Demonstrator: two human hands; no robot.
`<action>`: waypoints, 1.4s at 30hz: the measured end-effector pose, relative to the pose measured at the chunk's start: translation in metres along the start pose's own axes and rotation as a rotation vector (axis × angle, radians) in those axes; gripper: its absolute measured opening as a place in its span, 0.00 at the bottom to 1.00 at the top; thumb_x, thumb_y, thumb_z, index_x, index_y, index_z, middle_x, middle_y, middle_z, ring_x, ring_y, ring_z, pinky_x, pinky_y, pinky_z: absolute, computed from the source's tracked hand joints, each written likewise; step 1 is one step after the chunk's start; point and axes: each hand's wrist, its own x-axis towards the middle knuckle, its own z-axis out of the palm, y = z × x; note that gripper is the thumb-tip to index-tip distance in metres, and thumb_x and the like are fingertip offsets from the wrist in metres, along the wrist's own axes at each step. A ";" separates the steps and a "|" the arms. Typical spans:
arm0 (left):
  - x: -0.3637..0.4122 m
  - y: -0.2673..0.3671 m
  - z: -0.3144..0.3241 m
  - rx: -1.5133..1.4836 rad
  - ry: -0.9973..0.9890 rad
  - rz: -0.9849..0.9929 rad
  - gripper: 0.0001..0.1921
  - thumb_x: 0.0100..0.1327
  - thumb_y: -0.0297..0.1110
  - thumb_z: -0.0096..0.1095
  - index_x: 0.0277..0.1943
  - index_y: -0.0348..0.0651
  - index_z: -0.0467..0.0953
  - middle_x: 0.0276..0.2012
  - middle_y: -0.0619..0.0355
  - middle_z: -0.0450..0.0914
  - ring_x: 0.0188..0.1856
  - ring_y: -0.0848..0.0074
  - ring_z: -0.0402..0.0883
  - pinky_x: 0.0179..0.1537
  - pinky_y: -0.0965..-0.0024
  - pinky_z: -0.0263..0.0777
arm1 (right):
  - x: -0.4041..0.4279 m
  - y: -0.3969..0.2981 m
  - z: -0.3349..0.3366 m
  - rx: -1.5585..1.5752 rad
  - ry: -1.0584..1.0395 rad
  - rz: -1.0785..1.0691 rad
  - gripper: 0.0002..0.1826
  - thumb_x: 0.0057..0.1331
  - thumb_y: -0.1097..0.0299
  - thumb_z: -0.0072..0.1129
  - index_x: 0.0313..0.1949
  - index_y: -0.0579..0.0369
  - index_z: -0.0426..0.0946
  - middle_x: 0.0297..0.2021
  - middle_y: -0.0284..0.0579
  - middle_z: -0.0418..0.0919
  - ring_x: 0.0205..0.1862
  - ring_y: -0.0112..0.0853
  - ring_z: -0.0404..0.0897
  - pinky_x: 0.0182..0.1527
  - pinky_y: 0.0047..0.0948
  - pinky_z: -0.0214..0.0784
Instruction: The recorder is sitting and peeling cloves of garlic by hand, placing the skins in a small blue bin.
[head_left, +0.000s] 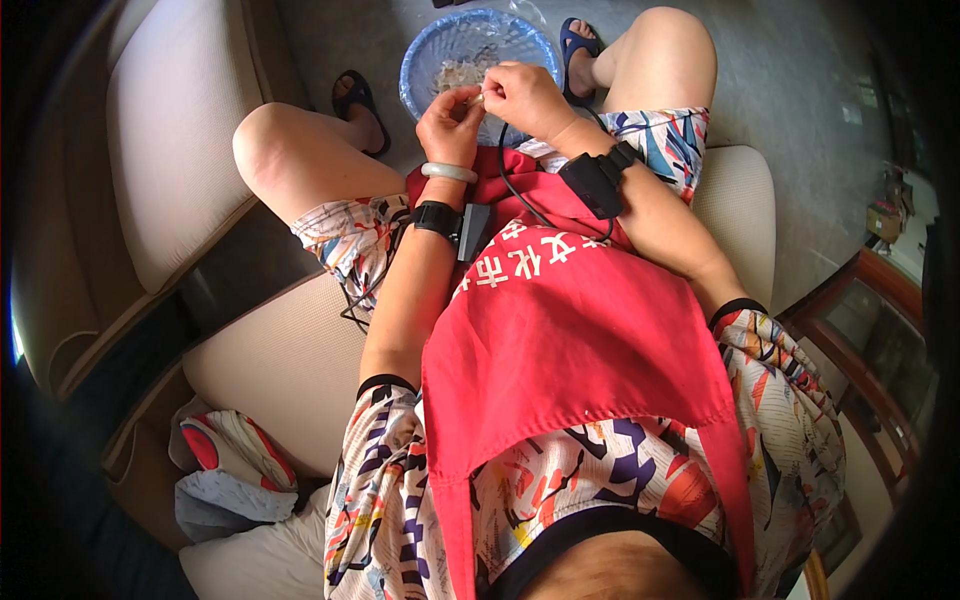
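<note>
My left hand (450, 129) pinches a small pale piece (477, 98) between thumb and fingertips; it is too small to tell what it is. At its other end, the fingertips of my right hand (531, 99) are closed on the same piece or right against it. Both hands are held over the near part of a blue plastic basket (406, 81) lined with a clear plastic bag. Pale, flaky scraps (459, 73) lie in the basket, partly hidden behind my hands. A red apron (570, 322) bearing white writing covers my lap and chest.
I sit on a beige sofa (281, 360), with another beige seat (180, 142) to the left. Folded cloths (236, 480) lie beside me. A black cable (504, 161) hangs near my right wrist. Wooden furniture with glass (870, 330) stands at the right on the grey floor (810, 97).
</note>
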 end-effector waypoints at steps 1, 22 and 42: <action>0.000 0.001 0.000 0.041 0.011 0.008 0.08 0.56 0.22 0.66 0.40 0.35 0.81 0.30 0.63 0.82 0.31 0.86 0.77 0.35 0.81 0.71 | 0.000 -0.002 0.002 0.000 0.001 0.000 0.03 0.51 0.73 0.58 0.25 0.58 0.74 0.23 0.47 0.76 0.24 0.43 0.77 0.29 0.36 0.70; 0.002 0.001 0.002 -0.275 -0.072 -0.032 0.15 0.56 0.24 0.68 0.47 0.35 0.79 0.38 0.61 0.81 0.36 0.84 0.76 0.41 0.80 0.71 | -0.001 0.016 -0.003 0.639 -0.210 0.554 0.09 0.57 0.64 0.59 0.29 0.58 0.77 0.23 0.35 0.77 0.23 0.22 0.75 0.26 0.23 0.70; 0.008 -0.011 -0.004 -1.046 -0.117 -0.379 0.15 0.66 0.28 0.57 0.54 0.35 0.72 0.48 0.49 0.79 0.39 0.75 0.80 0.40 0.77 0.73 | 0.004 0.019 -0.025 1.060 -0.118 0.746 0.07 0.63 0.66 0.55 0.35 0.54 0.76 0.23 0.29 0.72 0.21 0.14 0.69 0.23 0.13 0.63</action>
